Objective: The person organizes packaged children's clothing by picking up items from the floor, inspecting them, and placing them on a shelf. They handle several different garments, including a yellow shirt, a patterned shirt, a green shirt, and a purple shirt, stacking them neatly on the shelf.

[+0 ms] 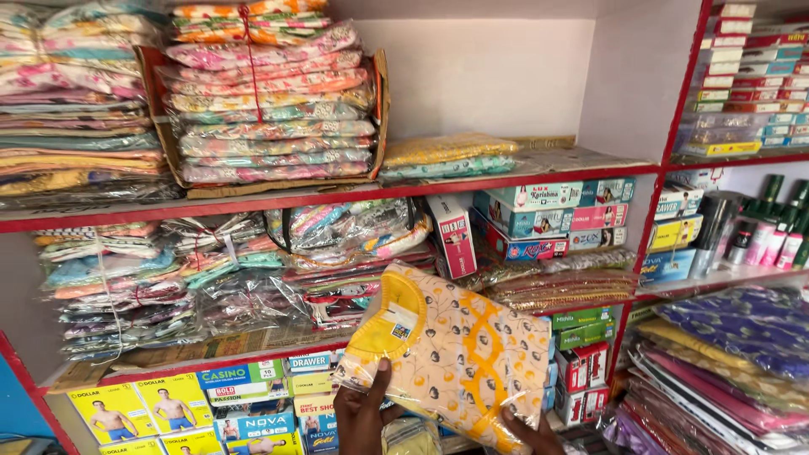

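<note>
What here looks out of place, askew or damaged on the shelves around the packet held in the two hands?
One pink-and-white box on the middle shelf leans tilted against the clear-wrapped clothes, while the boxes beside it lie flat. On the top shelf, the brown carton around the tied bundle is torn open at its sides. The yellow garment packet looks intact.

Red-edged shelves (506, 179) carry tied stacks of folded floral garments (270, 101), small cardboard boxes (552, 219), green-capped bottles (779, 227) and yellow undergarment packs (143, 413).

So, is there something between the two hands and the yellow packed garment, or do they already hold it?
Nothing visible stands between. The left hand grips the yellow packed garment at its lower left edge, and the right hand supports its lower right corner, in front of the shelves.
</note>
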